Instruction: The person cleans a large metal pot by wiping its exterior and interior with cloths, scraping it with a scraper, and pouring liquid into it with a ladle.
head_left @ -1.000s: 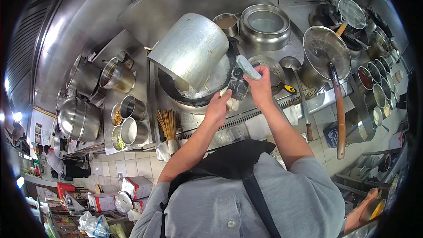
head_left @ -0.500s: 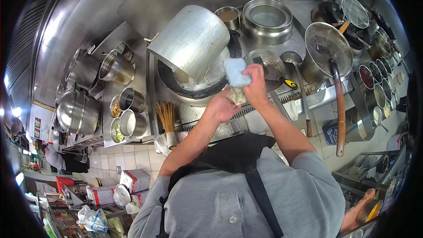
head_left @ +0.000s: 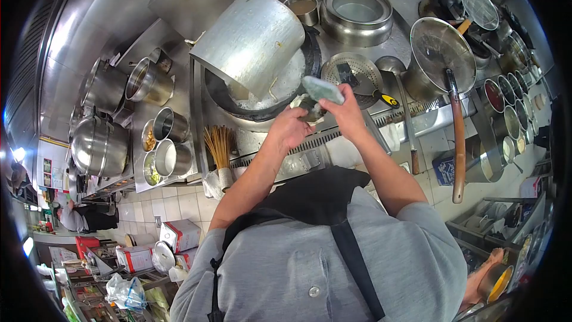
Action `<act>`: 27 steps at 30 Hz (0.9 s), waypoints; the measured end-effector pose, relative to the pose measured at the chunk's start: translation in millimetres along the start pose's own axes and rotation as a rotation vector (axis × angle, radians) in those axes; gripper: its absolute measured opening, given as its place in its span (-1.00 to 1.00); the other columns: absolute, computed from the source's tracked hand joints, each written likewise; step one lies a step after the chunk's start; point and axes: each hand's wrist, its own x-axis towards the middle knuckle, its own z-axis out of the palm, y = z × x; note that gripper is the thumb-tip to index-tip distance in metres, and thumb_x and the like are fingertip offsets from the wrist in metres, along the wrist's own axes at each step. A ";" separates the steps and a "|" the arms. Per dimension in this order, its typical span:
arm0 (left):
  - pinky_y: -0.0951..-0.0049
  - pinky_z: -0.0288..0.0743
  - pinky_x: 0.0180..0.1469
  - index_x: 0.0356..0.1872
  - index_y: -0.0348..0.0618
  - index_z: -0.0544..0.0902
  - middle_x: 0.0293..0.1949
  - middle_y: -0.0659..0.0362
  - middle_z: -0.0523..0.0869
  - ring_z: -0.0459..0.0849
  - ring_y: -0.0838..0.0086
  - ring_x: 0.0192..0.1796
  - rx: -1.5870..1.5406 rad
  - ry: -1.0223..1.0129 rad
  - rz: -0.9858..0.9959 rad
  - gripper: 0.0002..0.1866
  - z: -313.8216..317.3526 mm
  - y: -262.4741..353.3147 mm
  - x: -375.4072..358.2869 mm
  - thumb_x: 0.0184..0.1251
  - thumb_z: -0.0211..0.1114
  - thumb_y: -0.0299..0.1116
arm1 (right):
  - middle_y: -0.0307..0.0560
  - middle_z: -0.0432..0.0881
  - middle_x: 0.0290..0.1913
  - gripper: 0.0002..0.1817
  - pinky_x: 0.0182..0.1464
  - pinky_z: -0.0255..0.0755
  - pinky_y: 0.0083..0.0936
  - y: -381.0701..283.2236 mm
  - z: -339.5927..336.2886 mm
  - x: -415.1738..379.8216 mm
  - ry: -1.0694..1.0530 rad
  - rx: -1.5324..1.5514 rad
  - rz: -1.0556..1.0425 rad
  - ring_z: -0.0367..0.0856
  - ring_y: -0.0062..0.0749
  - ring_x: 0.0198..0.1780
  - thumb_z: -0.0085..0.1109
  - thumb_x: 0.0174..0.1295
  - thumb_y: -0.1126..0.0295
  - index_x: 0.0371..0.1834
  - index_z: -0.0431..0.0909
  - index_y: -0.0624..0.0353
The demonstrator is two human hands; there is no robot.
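Note:
My right hand (head_left: 347, 113) grips a flat scrub sponge (head_left: 322, 90), tilted so its greenish-grey face shows. Close beside it, my left hand (head_left: 290, 126) is closed around a crumpled whitish cloth (head_left: 316, 115); a dark patch shows at the cloth, which I cannot make out. Both hands are at the front rim of a large black wok (head_left: 262, 114) with whitish, foamy liquid in it. A big aluminium stockpot (head_left: 253, 39) lies tipped over in the wok. Just right of my hands are a perforated strainer (head_left: 366, 71) and a yellow-and-black handle (head_left: 390, 101).
Behind the wok stand a wide steel pot (head_left: 357, 33) and a small pot of brown liquid (head_left: 302, 9). A long-handled strainer (head_left: 441, 48) sits at right. A bamboo brush (head_left: 219, 148) stands left. Another person (head_left: 86, 217) is in the left background; another arm (head_left: 476, 274) shows lower right.
The sponge has turned from its blue-white face to a tilted, greenish one, moving slightly down. My left hand has shifted a little left and up. The whole view has shifted slightly.

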 end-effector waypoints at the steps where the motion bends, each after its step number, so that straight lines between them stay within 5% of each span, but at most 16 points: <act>1: -0.01 0.52 0.17 0.36 -0.11 0.46 0.28 0.05 0.66 0.67 0.17 0.21 0.017 -0.028 0.031 -0.56 -2.3 -1.3 2.0 0.48 0.13 -0.53 | -0.22 0.55 -0.10 -0.57 -0.04 0.49 -0.49 2.2 -3.6 4.0 0.045 0.038 -0.006 0.54 -0.54 -0.09 0.53 0.29 0.41 0.03 0.41 0.16; 5: 0.05 0.58 0.02 0.34 0.03 0.36 0.20 0.07 0.67 0.73 0.21 0.12 -0.020 -0.025 0.118 -0.47 8.7 -2.1 -3.7 0.38 0.19 -0.60 | -0.18 0.58 -0.08 -0.56 -0.12 0.54 -0.48 0.9 -27.8 17.4 0.199 -0.267 -0.093 0.59 -0.53 -0.13 0.51 0.31 0.42 0.07 0.39 0.17; 6: -0.02 0.54 0.12 0.38 0.02 0.36 0.26 0.05 0.65 0.69 0.17 0.21 -0.030 -0.012 0.114 -0.45 9.8 -2.3 -4.6 0.39 0.18 -0.61 | -0.12 0.60 -0.06 -0.56 -0.13 0.55 -0.49 2.1 -32.1 22.0 0.197 -0.192 -0.069 0.62 -0.49 -0.18 0.50 0.30 0.44 0.07 0.38 0.20; 9: -0.18 0.46 0.32 0.46 -0.01 0.35 0.37 0.01 0.61 0.61 0.08 0.38 -0.035 0.019 0.112 -0.39 15.0 -0.3 -8.0 0.42 0.16 -0.63 | -0.05 0.61 -0.05 -0.55 -0.16 0.58 -0.54 4.3 -41.5 25.3 0.342 -0.643 -0.417 0.64 -0.47 -0.24 0.48 0.31 0.47 0.10 0.37 0.22; 15: -0.13 0.49 0.33 0.50 -0.01 0.34 0.39 0.05 0.61 0.61 0.14 0.39 0.015 -0.098 0.142 -0.39 26.5 6.0 -15.5 0.45 0.17 -0.61 | 0.00 0.63 -0.01 -0.50 -0.05 0.67 -0.28 -13.1 -31.0 20.7 0.167 -0.004 0.131 0.70 -0.35 -0.16 0.43 0.37 0.47 0.21 0.31 0.20; 18: -0.04 0.54 0.29 0.49 -0.02 0.37 0.36 0.09 0.62 0.63 0.23 0.35 0.067 -0.216 0.138 -0.42 25.1 8.1 -12.8 0.48 0.19 -0.56 | -0.03 0.63 0.03 -0.53 -0.06 0.66 -0.32 -18.1 -27.1 19.1 0.033 0.427 0.322 0.69 -0.35 -0.14 0.39 0.39 0.50 0.21 0.29 0.15; 21: 0.03 0.64 0.18 0.45 -0.04 0.39 0.28 0.14 0.66 0.70 0.31 0.22 0.143 -0.132 0.137 -0.47 35.1 8.5 -19.1 0.50 0.23 -0.48 | -0.02 0.60 0.06 -0.54 -0.05 0.63 -0.35 -16.2 -22.1 19.3 0.011 0.502 0.268 0.66 -0.32 -0.05 0.45 0.31 0.54 0.14 0.36 0.16; 27: 0.09 0.68 -0.04 0.34 -0.08 0.48 0.12 0.16 0.75 0.78 0.34 0.07 0.307 0.177 0.144 -0.57 26.7 3.4 -9.8 0.51 0.30 -0.42 | 0.02 0.60 0.24 -0.55 0.15 0.63 -0.30 -22.9 -7.2 10.5 0.043 -0.022 -0.171 0.62 -0.34 0.21 0.41 0.26 0.70 0.02 0.34 0.10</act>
